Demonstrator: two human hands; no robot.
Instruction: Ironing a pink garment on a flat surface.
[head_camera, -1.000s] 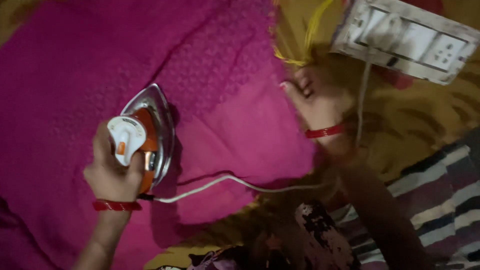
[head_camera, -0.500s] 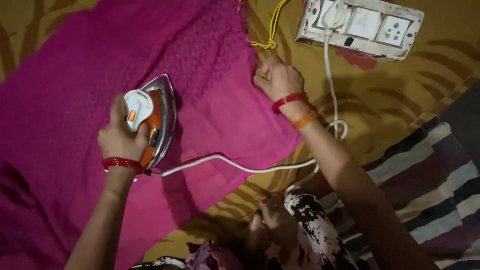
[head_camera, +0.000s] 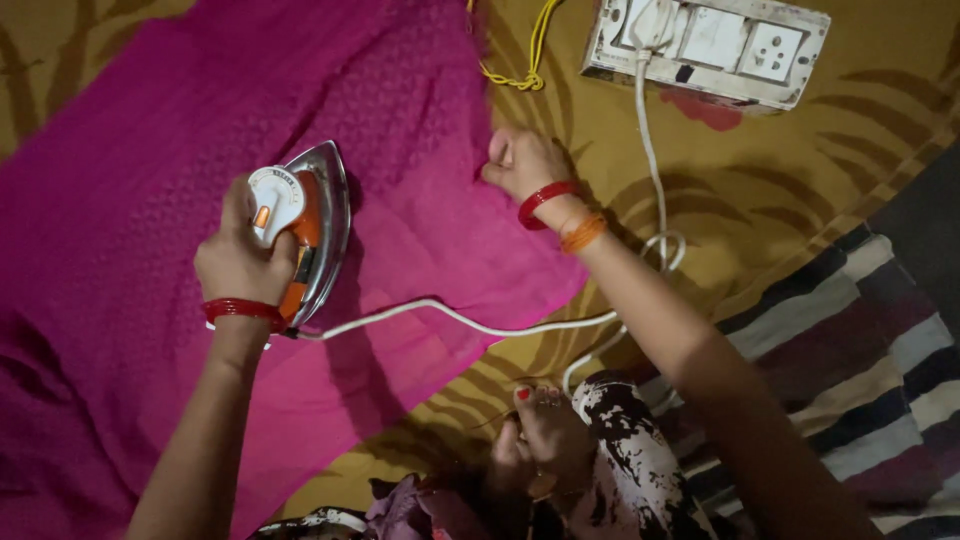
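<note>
Magenta cloth (head_camera: 150, 150) with a woven texture covers the nine o'clock half of the view, spread flat over a mustard sheet (head_camera: 800, 170) patterned with dark curves. On it, a little to the nine o'clock side of centre, sits an electric iron (head_camera: 312, 228) with a shiny metal soleplate, an orange body and a white dial, its tip pointing toward twelve o'clock. The left hand (head_camera: 240, 262), a red bangle at its wrist, is wrapped around the iron's handle with the fingers curled tight together. The right hand (head_camera: 522, 160), wearing red and orange bangles, lies just toward one o'clock from centre at the cloth's edge, fingers bunched and pinching the fabric there. A white cord (head_camera: 450, 318) runs from the iron's heel across the cloth toward three o'clock, loops, then climbs to a white switchboard (head_camera: 710, 45) at one o'clock. Beside that board, toward twelve o'clock, lies a yellow wire (head_camera: 530, 60). A striped mat (head_camera: 860, 350) fills the four o'clock corner.
</note>
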